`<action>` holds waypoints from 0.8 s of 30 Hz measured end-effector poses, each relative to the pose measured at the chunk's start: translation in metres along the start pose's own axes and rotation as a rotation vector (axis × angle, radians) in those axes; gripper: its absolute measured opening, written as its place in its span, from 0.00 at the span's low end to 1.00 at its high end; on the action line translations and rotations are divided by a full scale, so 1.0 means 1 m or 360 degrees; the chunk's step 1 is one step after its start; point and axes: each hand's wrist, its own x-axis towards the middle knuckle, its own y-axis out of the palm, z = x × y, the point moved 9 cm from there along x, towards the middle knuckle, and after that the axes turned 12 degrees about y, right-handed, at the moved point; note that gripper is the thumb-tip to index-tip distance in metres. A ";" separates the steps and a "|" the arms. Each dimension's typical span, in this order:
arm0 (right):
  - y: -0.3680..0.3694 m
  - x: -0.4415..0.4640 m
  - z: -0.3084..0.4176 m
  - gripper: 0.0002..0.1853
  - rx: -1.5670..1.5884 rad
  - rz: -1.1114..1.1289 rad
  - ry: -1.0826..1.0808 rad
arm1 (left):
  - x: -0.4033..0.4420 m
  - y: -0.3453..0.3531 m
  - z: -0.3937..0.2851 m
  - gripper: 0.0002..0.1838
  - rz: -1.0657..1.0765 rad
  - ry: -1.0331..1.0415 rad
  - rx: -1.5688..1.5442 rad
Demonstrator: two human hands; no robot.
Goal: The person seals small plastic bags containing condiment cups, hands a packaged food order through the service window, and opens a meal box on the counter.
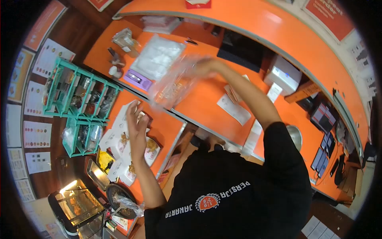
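Note:
My right hand (205, 68) is raised over the orange counter, blurred by motion, its fingers closed on the top of a clear plastic bag (175, 85). The bag hangs out to the left, with orange print on it. My left hand (137, 125) is apart from the bag, fingers stretched out and holding nothing that I can see. Below it several white food boxes (115, 137) stand open, some with fried food (151, 145) inside. A stack of clear plastic bags (157, 55) lies behind the held bag, beside a purple tape dispenser (138, 80).
Teal racks (85, 95) with sachets stand at the left. A lit food warmer (79, 203) and a round dark pan (121, 199) are at the lower left. Papers (234, 109), a white printer (283, 73) and a screen (323, 117) are on the right. A raised ledge (254, 28) curves behind.

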 end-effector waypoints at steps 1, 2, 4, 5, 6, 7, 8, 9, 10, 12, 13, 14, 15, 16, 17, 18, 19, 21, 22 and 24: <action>-0.022 0.034 -0.044 0.34 0.0032 0.0017 0.0240 | 0.003 -0.003 0.042 0.33 0.0023 -0.0333 0.0035; -0.042 0.062 -0.081 0.35 0.0058 0.0037 0.0475 | 0.012 0.003 0.076 0.29 0.0188 -0.0239 0.0102; -0.046 0.097 -0.125 0.35 0.0054 0.0064 0.0671 | 0.026 0.032 0.115 0.27 0.0460 0.0141 0.0524; -0.032 0.105 -0.148 0.30 -0.0337 -0.0078 0.0682 | 0.030 0.045 0.135 0.28 0.0492 0.0245 0.0516; -0.006 0.114 -0.163 0.26 -0.0623 0.0088 0.0653 | 0.033 0.057 0.152 0.30 0.0523 0.0344 0.0503; 0.020 0.121 -0.178 0.22 -0.0901 0.0250 0.0590 | 0.037 0.064 0.170 0.30 0.0484 0.0326 0.0485; 0.060 0.118 -0.187 0.19 -0.1067 0.0739 0.0486 | 0.037 0.068 0.189 0.31 0.0413 0.0270 0.0691; 0.082 0.096 -0.142 0.16 -0.1265 0.0676 0.0031 | 0.033 0.069 0.206 0.33 0.0347 0.0189 0.0898; 0.054 0.071 -0.062 0.17 -0.0835 0.0530 0.0578 | 0.034 0.071 0.220 0.36 0.0347 0.0157 0.0862; 0.070 0.043 0.033 0.12 -0.0344 0.0548 0.0502 | 0.036 0.074 0.237 0.37 0.0423 0.0056 0.0805; 0.084 0.033 0.049 0.10 -0.0248 0.0626 0.0558 | 0.037 0.079 0.245 0.38 0.0517 -0.0002 0.0754; 0.104 0.028 0.048 0.10 -0.0248 0.0647 0.0563 | 0.042 0.076 0.247 0.38 0.0517 -0.0020 0.0742; 0.115 0.027 0.055 0.10 -0.0100 0.0428 0.0319 | 0.048 0.075 0.241 0.41 0.0543 0.0007 0.0673; 0.115 0.023 0.066 0.10 0.0062 0.0217 0.0093 | 0.044 0.078 0.238 0.43 0.0581 0.0018 0.0596; 0.127 0.016 0.059 0.10 0.0089 0.0262 0.0131 | 0.037 0.080 0.236 0.43 0.0606 -0.0036 0.0570; 0.133 0.018 0.055 0.12 0.0093 0.0332 0.0204 | 0.036 0.080 0.235 0.44 0.0591 -0.0041 0.0569; 0.138 0.022 0.049 0.14 0.0088 0.0382 0.0263 | 0.042 0.077 0.232 0.46 0.0570 -0.0023 0.0579; 0.146 0.022 0.043 0.14 0.0025 0.0460 0.0225 | 0.045 0.078 0.227 0.47 0.0612 -0.0025 0.0575; 0.153 0.019 0.041 0.14 -0.0058 0.0544 0.0181 | 0.045 0.078 0.227 0.46 0.0604 -0.0046 0.0588; 0.151 0.019 0.039 0.12 -0.0060 0.0413 0.0174 | 0.046 0.082 0.231 0.46 0.0608 -0.0078 0.0574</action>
